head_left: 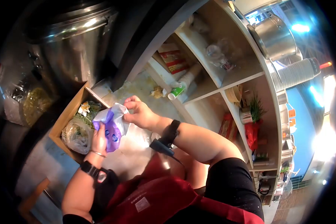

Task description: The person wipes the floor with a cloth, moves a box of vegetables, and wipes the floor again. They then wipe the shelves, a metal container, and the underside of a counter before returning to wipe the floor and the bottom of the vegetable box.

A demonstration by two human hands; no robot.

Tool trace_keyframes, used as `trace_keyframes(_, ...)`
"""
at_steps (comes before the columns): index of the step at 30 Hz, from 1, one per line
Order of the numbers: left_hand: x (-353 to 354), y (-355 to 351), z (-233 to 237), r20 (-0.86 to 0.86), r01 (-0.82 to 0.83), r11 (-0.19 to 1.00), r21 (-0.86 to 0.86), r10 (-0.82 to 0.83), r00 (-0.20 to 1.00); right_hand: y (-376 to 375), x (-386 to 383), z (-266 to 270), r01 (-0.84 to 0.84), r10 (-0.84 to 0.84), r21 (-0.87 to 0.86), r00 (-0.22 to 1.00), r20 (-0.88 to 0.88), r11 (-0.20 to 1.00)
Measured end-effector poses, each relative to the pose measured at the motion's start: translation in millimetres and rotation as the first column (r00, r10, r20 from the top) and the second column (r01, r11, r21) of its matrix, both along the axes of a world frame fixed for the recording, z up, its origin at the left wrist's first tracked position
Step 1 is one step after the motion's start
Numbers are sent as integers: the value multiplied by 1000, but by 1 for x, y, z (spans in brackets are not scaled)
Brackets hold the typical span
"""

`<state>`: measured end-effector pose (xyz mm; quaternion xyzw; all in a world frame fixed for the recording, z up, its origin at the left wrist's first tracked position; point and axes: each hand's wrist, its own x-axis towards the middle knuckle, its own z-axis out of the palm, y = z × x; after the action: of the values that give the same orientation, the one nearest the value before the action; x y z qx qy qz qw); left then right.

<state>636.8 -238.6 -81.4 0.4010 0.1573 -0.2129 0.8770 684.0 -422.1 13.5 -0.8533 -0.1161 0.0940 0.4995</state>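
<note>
A purple and white plastic packet [112, 128] is held between my two hands above the right edge of a cardboard box. My left hand [99, 141] grips its lower left side, with the thumb up against the purple part. My right hand [135, 110] pinches the white upper right edge of the packet. Inside the cardboard box [59, 125] lie a clear plastic bag [76, 135] with pale green contents and some loose greens with a crumpled orange and white wrapper [84, 108].
Wooden shelves [222, 90] stand at the right, holding stacked cups [188, 78], red packages and a green plant [255, 108]. A large metal pot [274, 37] sits on top. A big steel container [76, 48] is at the upper left.
</note>
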Motion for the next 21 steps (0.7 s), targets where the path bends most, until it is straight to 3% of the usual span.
trace_keyframes(1,-1,4,11,5,17,999,-31,-17,1000,-8,8,-2,-101,106,78,993,-60,992)
trace_keyframes(3,-5,7,15,22,-5,1000,-29,5,1000,-19,14,-4,-117,131,140,986,-99,983)
trace_keyframes(5,-5,3,29,28,-39,998,-57,40,999,-27,19,13,-8,187,347,854,-486,938)
trace_keyframes(9,22,-23,38,140,-32,996,83,20,990,-85,40,16,-14,270,498,853,-446,867)
trace_keyframes(12,33,-57,28,324,-88,949,302,-16,946,-127,37,12,107,147,537,901,-409,836)
trace_keyframes(13,32,-70,32,313,-135,921,365,15,950,-145,39,8,150,90,564,923,-375,812)
trace_keyframes(15,36,-73,13,283,-152,887,435,26,959,-188,54,15,286,-87,504,920,-382,815)
trace_keyframes(17,40,-68,4,244,-169,936,308,94,965,-224,62,32,338,-201,506,931,-306,794)
trace_keyframes(19,42,-65,5,213,-183,956,229,134,968,-282,67,11,333,-289,374,942,-169,866)
trace_keyframes(21,41,-67,6,173,-202,937,286,157,972,-347,63,-28,413,-410,108,911,-53,904)
